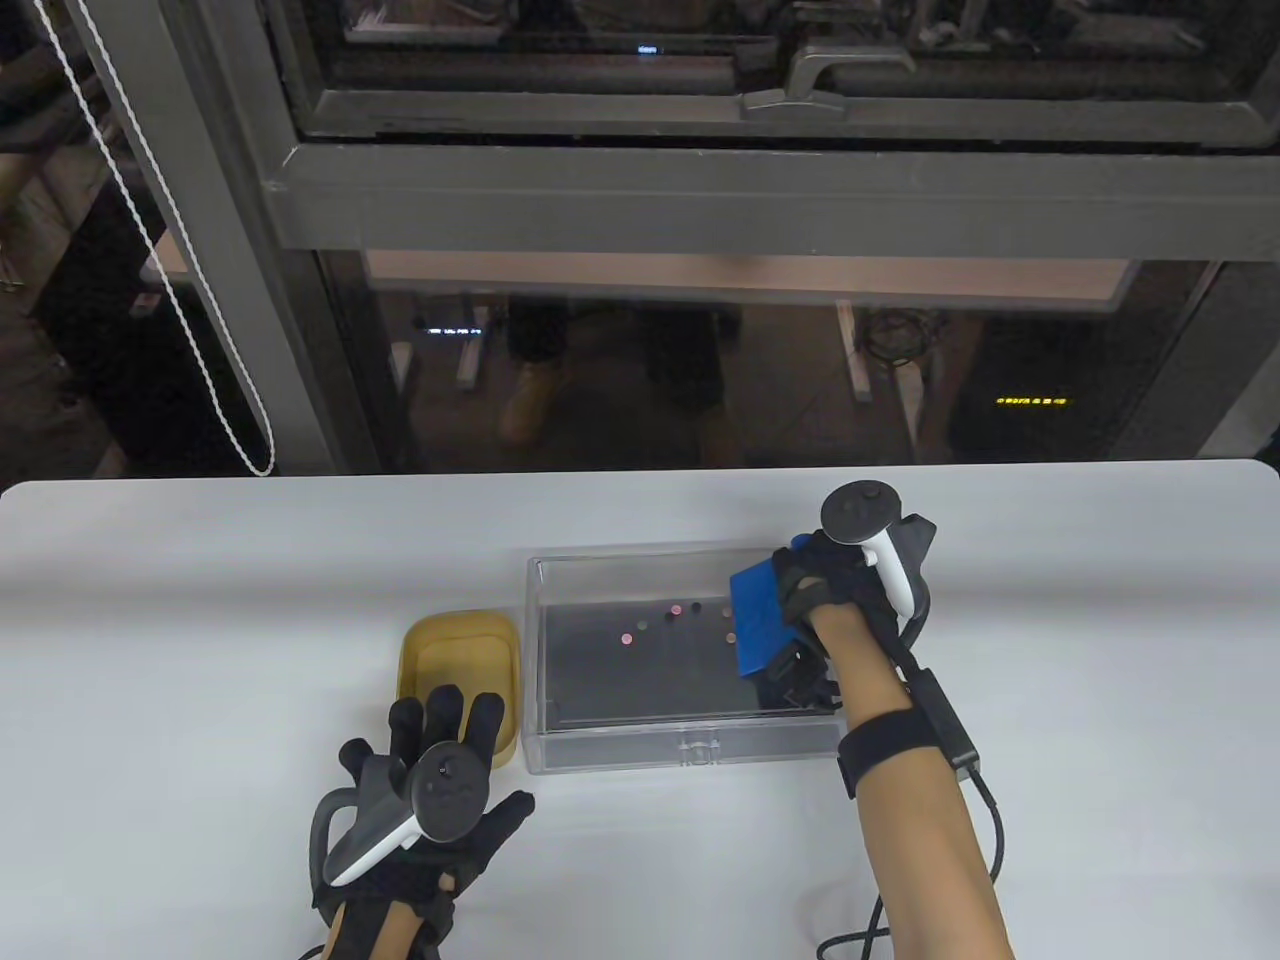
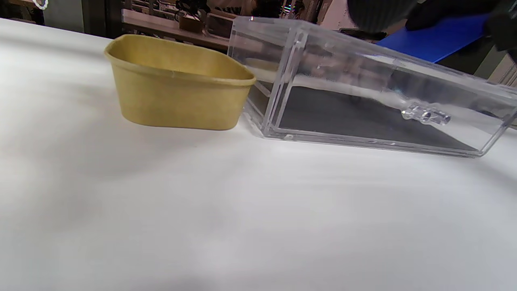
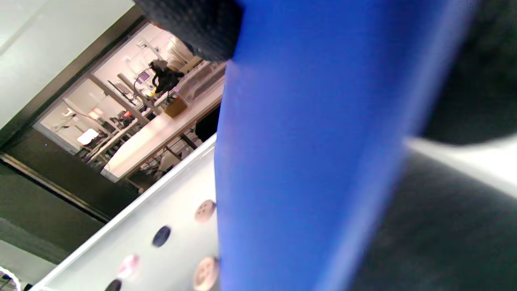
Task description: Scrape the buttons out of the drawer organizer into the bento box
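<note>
**A:** Where do things stand at the drawer organizer (image 1: 685, 745)?

**B:** The clear organizer sits mid-worktop (image 1: 200, 600), its dark floor scattered with small buttons (image 1: 627, 637), pink, dark and pale, most lying toward its far side. The right hand (image 1: 850, 590) is over the organizer's right end, gripping a blue scraper (image 1: 757, 615) whose blade stands inside the tray, just right of the nearest buttons.

**A:** And the bento box?

**B:** The yellow bento box (image 1: 425, 640) stands right against the organizer's left wall; whether they touch cannot be told. No button shows in the part of it that can be seen. The left hand (image 1: 430, 790) hovers at the near-left corner of the organizer, fingers spread, holding nothing, its fingertips over the box's near rim.

**A:** Which step is this?

**B:** By the look of it, the start of a sweep: the scraper is set behind the buttons, none yet gathered.

**A:** What does the next move ask for?

**B:** Likely a flat push leftward along the organizer's floor, blade kept down so no button slips under, then some way over the left wall, perhaps a tilt, with the spread hand free to steady the box.
</note>
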Available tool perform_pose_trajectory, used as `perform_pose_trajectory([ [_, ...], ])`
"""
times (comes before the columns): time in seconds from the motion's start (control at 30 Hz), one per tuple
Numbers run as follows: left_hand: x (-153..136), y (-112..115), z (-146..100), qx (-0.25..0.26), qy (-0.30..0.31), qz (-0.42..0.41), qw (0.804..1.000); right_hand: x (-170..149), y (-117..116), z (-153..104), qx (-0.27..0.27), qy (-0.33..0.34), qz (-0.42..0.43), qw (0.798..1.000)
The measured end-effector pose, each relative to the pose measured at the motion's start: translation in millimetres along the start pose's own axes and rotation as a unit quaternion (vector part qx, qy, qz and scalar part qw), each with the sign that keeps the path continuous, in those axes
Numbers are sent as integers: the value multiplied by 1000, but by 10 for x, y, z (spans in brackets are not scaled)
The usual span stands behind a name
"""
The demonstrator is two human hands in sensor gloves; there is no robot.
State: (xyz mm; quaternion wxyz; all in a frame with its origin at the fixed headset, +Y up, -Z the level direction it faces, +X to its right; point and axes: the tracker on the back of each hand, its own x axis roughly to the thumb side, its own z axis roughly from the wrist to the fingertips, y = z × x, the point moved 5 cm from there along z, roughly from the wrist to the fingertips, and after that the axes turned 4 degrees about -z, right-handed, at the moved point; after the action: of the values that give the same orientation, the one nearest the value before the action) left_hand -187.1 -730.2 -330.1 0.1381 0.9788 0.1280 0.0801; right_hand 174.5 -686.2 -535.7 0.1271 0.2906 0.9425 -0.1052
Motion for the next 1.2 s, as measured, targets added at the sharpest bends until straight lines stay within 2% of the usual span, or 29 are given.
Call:
perform_pose_trajectory([
  [0.73, -16, -16, -11, 2, 4, -8, 1000, 874, -523, -140, 15, 52, -44, 998],
  [1.2, -55, -20, -15, -2, -1, -11, 1000, 1121, -669, -196, 12, 56, -51, 997],
])
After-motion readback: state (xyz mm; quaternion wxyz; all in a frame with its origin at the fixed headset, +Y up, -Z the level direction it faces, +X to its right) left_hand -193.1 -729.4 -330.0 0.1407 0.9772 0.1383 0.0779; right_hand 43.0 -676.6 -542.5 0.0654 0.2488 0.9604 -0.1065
